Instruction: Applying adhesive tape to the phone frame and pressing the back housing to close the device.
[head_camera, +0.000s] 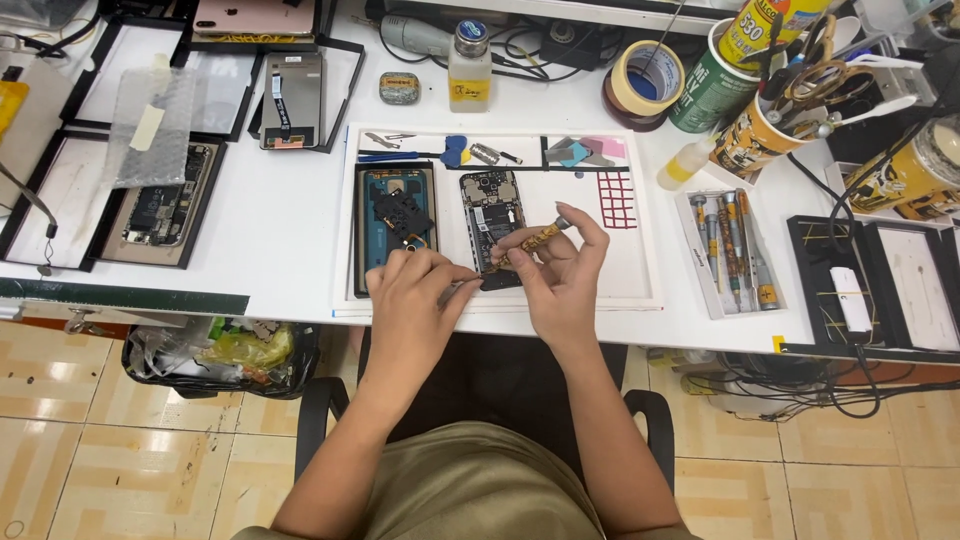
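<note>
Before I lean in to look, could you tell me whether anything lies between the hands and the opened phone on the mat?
Nothing visible does: the right hand holds a screwdriver onto the opened phone, and the left hand rests at its lower edge.

Opened smartphone (492, 225), back cover off, lying flat and upright-lengthwise on the white work mat (640, 285), dark circuit board and shields exposed, lower end hidden under the fingers (470, 280). Precision screwdriver (535, 240), gold-patterned handle with silver cap, tilted, tip down on the phone's lower part. Detached blue phone frame (395, 225) with black part on it, lying flat just left, parallel.
</note>
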